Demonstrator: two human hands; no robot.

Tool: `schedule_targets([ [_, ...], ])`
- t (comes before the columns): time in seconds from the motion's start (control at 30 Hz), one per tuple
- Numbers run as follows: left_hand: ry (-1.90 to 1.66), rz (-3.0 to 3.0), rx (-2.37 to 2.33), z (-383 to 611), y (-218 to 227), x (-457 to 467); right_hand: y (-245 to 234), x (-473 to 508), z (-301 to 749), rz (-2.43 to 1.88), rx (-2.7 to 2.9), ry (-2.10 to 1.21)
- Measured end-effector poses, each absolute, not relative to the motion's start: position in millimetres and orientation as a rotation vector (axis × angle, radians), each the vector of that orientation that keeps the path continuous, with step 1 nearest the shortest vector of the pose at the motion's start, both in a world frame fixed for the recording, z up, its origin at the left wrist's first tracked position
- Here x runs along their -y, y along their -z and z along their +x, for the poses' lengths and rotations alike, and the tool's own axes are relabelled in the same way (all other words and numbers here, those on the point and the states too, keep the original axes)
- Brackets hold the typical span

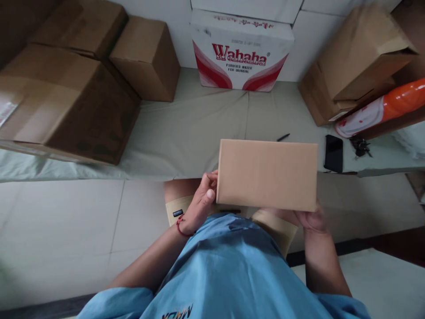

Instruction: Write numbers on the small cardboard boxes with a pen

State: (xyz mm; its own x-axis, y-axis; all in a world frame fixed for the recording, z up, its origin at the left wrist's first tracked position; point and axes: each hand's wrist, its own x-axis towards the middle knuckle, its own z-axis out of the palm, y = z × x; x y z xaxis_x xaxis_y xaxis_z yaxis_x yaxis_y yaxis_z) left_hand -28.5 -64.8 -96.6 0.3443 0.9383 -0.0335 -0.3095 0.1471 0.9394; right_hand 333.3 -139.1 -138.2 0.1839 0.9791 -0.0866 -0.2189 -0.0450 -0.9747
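A plain brown cardboard box (267, 175) is held up in front of my body, over the near edge of the cloth-covered table. My left hand (202, 197) grips its left side, with the thumb toward me and the fingertips partly behind the box. At the lower right corner, my right hand (312, 218) supports it from beneath. Most of the right hand's fingers are hidden under the box, and that hand is a little blurred. The box's top face looks smooth and unmarked.
Several larger cardboard boxes (73, 88) stand at the left. A white and red Wahaha carton (242, 53) is against the back wall. At the right are more cartons (358, 57), an orange roll (385, 108), a black phone (334, 153), keys (361, 147) and a pen (283, 137).
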Motion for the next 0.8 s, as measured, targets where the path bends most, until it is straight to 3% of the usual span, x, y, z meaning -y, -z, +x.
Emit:
schedule_targets([
  [0.13, -1.043, 0.951, -0.955, -32.1, 95.2, 66.8, 136.6, 141.9, 327.8, -1.260, 0.905, -1.216],
  [0.33, -1.120, 0.898, -0.860, -32.6, 91.1, 69.9, 134.8, 137.1, 326.3, -1.297, 0.846, -1.101],
  [0.5, -1.126, 0.985, -0.929, -37.7, 100.1, 66.2, 116.9, 133.9, 306.2, -1.344, 0.802, -1.240],
  [0.7, -1.068, 1.165, -1.221, -47.7, 107.7, 57.6, 89.1, 122.3, 280.5, -1.195, 1.113, -1.141],
  [0.8, -1.208, 1.141, -1.211, -50.2, 109.1, 54.6, 77.1, 115.0, 273.0, -1.162, 1.229, -1.075],
])
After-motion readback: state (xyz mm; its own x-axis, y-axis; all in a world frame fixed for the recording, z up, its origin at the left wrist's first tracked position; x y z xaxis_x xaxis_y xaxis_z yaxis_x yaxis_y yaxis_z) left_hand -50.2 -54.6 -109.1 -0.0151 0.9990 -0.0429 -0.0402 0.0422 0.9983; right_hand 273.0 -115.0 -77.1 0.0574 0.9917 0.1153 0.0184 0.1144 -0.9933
